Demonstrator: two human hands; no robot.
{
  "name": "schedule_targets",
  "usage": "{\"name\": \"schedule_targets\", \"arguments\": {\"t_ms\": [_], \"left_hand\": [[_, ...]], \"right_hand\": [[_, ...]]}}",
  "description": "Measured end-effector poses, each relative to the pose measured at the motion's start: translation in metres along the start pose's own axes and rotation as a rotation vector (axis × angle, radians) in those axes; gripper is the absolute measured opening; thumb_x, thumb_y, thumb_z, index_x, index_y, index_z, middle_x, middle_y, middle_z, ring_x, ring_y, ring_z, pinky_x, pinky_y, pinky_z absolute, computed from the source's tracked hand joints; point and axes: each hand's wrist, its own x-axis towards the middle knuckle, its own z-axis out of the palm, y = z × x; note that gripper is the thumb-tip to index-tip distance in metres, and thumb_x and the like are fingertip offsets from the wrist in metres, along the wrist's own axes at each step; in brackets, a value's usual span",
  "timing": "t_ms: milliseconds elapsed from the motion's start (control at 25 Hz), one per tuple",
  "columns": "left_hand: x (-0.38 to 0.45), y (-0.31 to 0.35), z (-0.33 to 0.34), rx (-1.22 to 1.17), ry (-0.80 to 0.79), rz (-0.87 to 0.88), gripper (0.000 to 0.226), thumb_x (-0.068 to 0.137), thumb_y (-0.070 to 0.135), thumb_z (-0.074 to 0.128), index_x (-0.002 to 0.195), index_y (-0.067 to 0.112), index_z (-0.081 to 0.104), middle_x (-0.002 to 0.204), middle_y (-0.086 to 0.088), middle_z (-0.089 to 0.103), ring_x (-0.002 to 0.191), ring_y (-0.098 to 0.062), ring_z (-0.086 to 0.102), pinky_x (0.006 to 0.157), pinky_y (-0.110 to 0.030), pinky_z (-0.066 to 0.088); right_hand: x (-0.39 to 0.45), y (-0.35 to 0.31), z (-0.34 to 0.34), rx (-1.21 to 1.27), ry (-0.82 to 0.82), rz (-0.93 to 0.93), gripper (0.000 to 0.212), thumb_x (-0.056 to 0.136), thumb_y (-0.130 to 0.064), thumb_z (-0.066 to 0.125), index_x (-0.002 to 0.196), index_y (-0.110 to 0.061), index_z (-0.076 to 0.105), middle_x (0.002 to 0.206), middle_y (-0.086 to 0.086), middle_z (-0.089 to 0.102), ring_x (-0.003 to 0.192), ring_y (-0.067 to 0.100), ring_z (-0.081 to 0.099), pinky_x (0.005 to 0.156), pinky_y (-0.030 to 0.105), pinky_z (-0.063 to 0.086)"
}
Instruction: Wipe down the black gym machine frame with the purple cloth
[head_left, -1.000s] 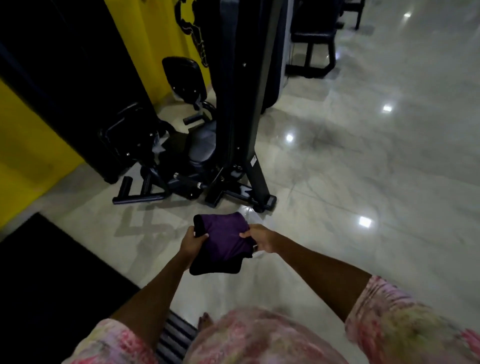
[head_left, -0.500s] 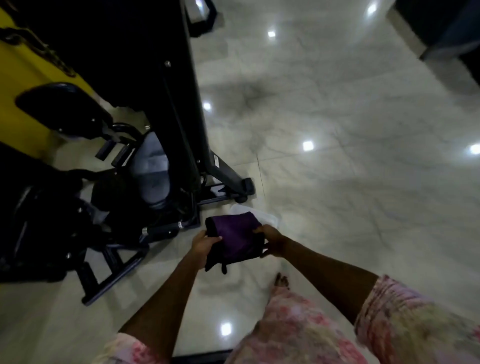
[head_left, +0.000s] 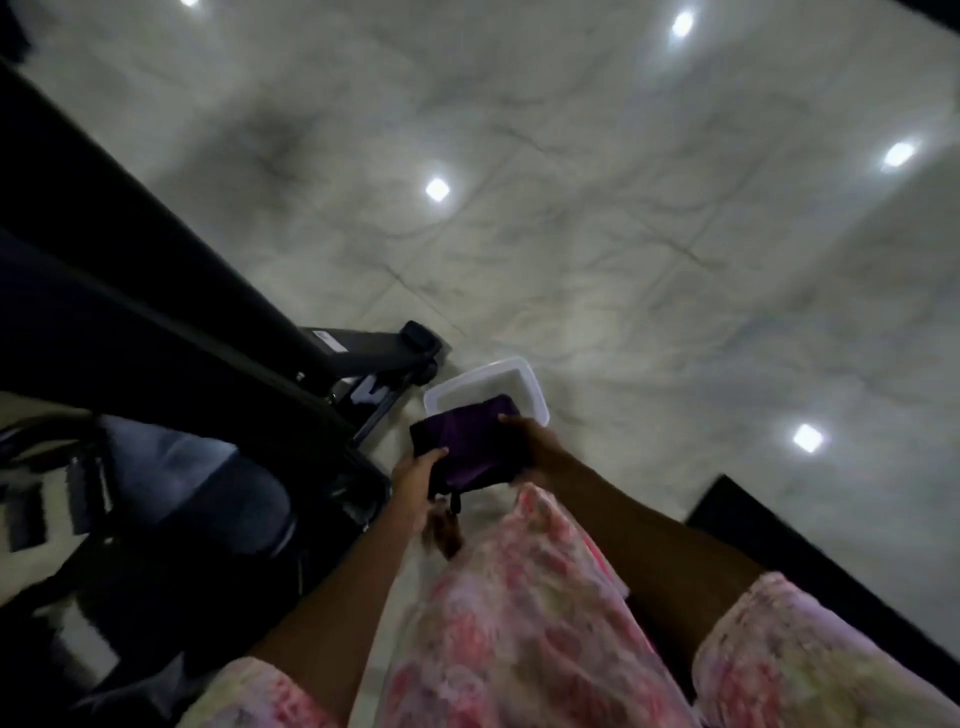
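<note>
1. Black gym machine frame (head_left: 171, 291) fills the left side of my view, its foot on the pale floor (head_left: 623, 260).
2. My left hand (head_left: 415, 480) grips the purple cloth (head_left: 470, 444) by its left edge.
3. My right hand (head_left: 535, 441) pinches its right edge, above a white tub (head_left: 535, 395).

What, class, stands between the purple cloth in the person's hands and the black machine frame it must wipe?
Nothing visible does. The left hand and right hand both hold the purple cloth in the air, and the black machine frame lies just to its left across open space. The white container sits on the floor beyond, out of that path.
</note>
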Motion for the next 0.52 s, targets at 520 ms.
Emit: {"name": "schedule_targets", "arguments": {"t_ms": [520], "left_hand": [[0.221,-0.043,0.051,0.149,-0.015,0.138,0.033,0.08,0.016,0.074,0.109,0.005,0.063,0.096,-0.008,0.065,0.09,-0.023,0.057,0.077,-0.034,0.047]], "right_hand": [[0.213,0.04,-0.004,0.108,0.194,-0.176,0.04,0.089,-0.024,0.063,0.122,-0.005,0.05,0.116,0.019,0.059,0.1,0.033,0.058,0.072,0.045,0.054]]}}
